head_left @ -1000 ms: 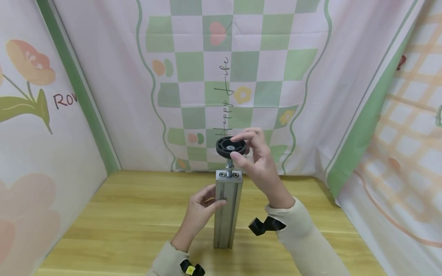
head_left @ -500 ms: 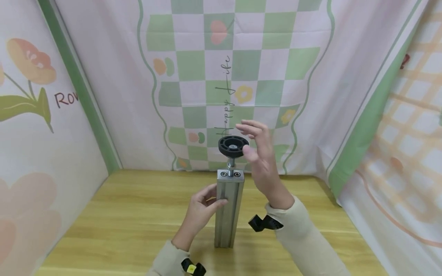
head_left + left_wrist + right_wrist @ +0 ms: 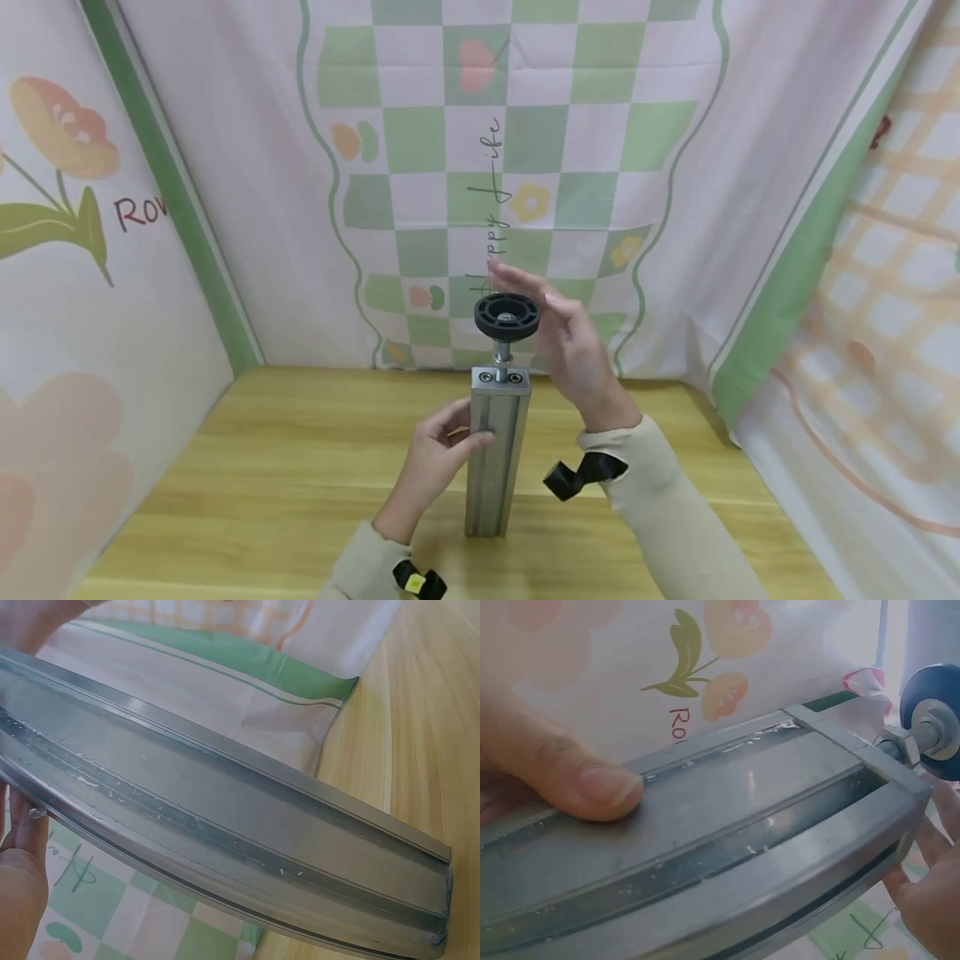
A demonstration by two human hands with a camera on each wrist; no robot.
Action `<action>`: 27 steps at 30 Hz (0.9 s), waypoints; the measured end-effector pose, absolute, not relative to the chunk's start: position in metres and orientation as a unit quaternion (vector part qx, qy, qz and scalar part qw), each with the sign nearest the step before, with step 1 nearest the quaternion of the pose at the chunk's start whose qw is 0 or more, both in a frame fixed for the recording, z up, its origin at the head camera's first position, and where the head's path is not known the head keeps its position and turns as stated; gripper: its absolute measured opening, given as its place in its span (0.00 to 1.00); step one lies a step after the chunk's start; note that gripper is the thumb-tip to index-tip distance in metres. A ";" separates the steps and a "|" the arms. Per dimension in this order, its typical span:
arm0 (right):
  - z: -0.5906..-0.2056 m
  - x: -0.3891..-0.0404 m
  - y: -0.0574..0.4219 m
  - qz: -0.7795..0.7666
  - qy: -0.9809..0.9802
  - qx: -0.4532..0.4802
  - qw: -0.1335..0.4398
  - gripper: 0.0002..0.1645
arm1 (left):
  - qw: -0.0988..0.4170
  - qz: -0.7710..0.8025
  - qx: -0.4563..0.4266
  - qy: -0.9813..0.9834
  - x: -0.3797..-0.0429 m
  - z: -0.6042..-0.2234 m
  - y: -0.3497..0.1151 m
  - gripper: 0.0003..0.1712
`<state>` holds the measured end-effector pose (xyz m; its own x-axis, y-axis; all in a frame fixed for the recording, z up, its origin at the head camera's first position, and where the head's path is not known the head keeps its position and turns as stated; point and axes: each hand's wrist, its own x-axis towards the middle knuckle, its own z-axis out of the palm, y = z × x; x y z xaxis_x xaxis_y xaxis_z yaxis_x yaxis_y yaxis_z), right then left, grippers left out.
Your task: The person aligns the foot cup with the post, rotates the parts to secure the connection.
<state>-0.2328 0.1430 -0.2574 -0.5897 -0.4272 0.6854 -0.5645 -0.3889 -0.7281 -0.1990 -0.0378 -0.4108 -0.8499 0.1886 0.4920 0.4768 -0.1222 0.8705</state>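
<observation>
A silver aluminium profile (image 3: 491, 467) stands upright on the wooden table, with lengthwise grooves in its faces. On its top end plate sits a leveling foot (image 3: 507, 318), a round black disc on a metal stud with nuts. My left hand (image 3: 431, 454) grips the profile from the left, its thumb across the near face and its fingers partly hidden behind. Beside the disc, on its right, my right hand (image 3: 573, 354) is held with fingers extended, some passing behind the disc; contact cannot be made out. The right wrist view shows the stud's hex nut (image 3: 901, 744) close to the end plate.
The wooden tabletop (image 3: 300, 467) surrounds the profile. A checked green and white curtain (image 3: 420, 142) hangs behind it. Printed fabric walls (image 3: 67, 317) close in both sides. Black camera mounts (image 3: 585, 475) are on both wrists.
My right hand has let go of the disc; its fingers have straightened and moved to the disc's right and rear. The left hand keeps its grip on the profile.
</observation>
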 end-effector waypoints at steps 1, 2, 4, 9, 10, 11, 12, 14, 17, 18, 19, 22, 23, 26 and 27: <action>-0.259 -0.234 0.142 0.705 -0.546 0.451 0.043 0.32 | 0.102 -0.705 -0.253 -0.655 -0.199 -0.411 -0.038 0.24; -0.260 -0.234 0.142 0.708 -0.541 0.452 0.037 0.32 | 0.103 -0.705 -0.253 -0.655 -0.199 -0.411 -0.038 0.24; -0.262 -0.235 0.141 0.711 -0.537 0.453 0.030 0.30 | 0.103 -0.704 -0.253 -0.655 -0.199 -0.411 -0.037 0.24; -0.264 -0.236 0.140 0.709 -0.537 0.456 0.034 0.27 | 0.104 -0.704 -0.253 -0.655 -0.199 -0.411 -0.037 0.24; -0.264 -0.236 0.140 0.708 -0.538 0.456 0.034 0.27 | 0.104 -0.704 -0.253 -0.655 -0.199 -0.411 -0.037 0.24; -0.264 -0.236 0.140 0.708 -0.538 0.456 0.035 0.26 | 0.105 -0.705 -0.253 -0.655 -0.199 -0.411 -0.037 0.24; -0.264 -0.236 0.140 0.709 -0.538 0.455 0.036 0.26 | 0.106 -0.705 -0.252 -0.655 -0.199 -0.411 -0.037 0.24; -0.265 -0.236 0.141 0.711 -0.538 0.452 0.038 0.24 | 0.108 -0.705 -0.252 -0.654 -0.199 -0.411 -0.037 0.24; -0.265 -0.234 0.142 0.715 -0.542 0.439 0.046 0.21 | 0.107 -0.704 -0.253 -0.655 -0.199 -0.411 -0.037 0.24; -0.266 -0.233 0.142 0.716 -0.544 0.434 0.052 0.19 | 0.107 -0.703 -0.253 -0.655 -0.199 -0.411 -0.037 0.24; -0.266 -0.232 0.142 0.715 -0.547 0.431 0.060 0.18 | 0.107 -0.704 -0.254 -0.655 -0.198 -0.411 -0.037 0.24; -0.267 -0.228 0.142 0.701 -0.568 0.421 0.096 0.17 | 0.108 -0.704 -0.253 -0.655 -0.198 -0.411 -0.037 0.24; -0.267 -0.228 0.142 0.694 -0.574 0.420 0.109 0.17 | 0.108 -0.703 -0.253 -0.655 -0.198 -0.411 -0.037 0.25; -0.268 -0.226 0.142 0.671 -0.596 0.415 0.150 0.16 | 0.109 -0.703 -0.254 -0.656 -0.198 -0.411 -0.037 0.25; -0.268 -0.225 0.141 0.662 -0.603 0.414 0.163 0.16 | 0.109 -0.702 -0.255 -0.656 -0.198 -0.411 -0.037 0.25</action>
<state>-0.2254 0.1413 -0.2676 -0.6038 -0.2833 0.7451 -0.7152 -0.2202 -0.6633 -0.1980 -0.0369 -0.4106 -0.8462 0.1811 0.5011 0.4876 -0.1161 0.8653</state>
